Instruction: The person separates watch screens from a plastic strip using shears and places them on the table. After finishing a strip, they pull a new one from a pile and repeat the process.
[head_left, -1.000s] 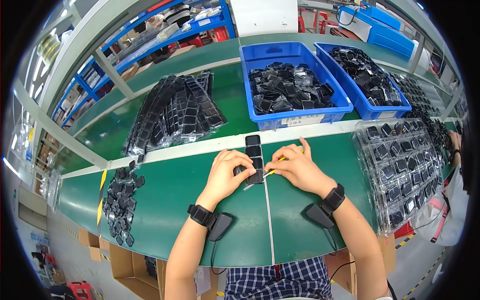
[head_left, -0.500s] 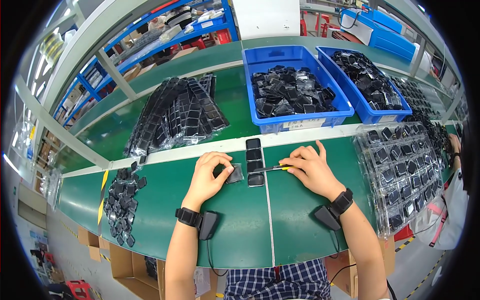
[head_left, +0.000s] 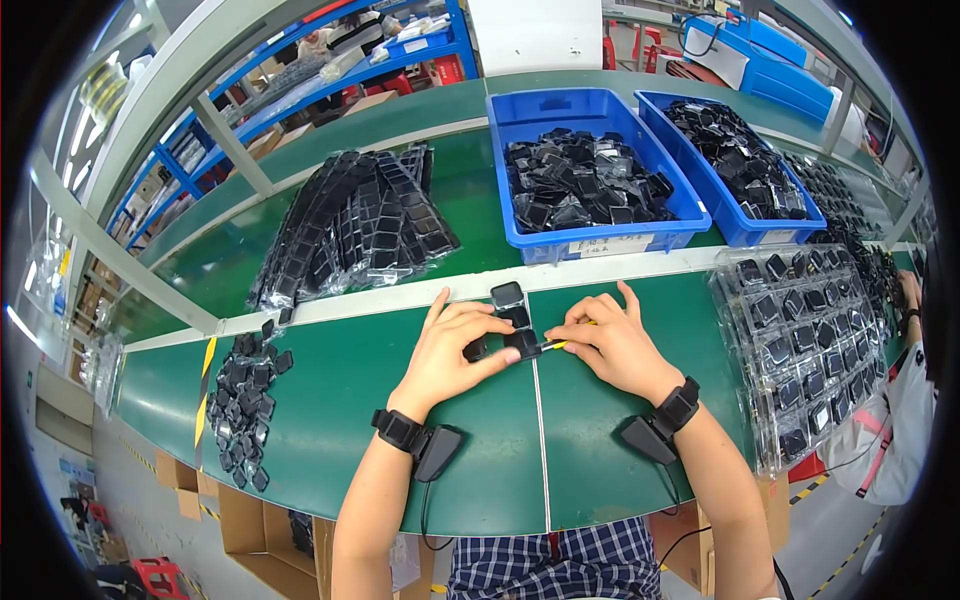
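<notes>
A short strip of black square pieces in clear film lies at the table's middle, slightly tilted. My left hand reaches over its left side, thumb and forefinger closed on the lower square. Another dark square piece shows beneath my left fingers; whether they grip it I cannot tell. In my right hand is a slim black-and-yellow hand tool, its exact kind unclear. Its dark tip meets the right edge of the strip's lower square.
Loose black squares lie in a heap at left. Beyond the white rail are packed strips and two blue bins of black pieces. Clear trays of pieces stand at right, beside another person's arm.
My left hand has moved right from beside the strip onto it, fingers reaching over the squares. The strip has tilted. The tool's tip has shifted from across the strip to its right edge.
</notes>
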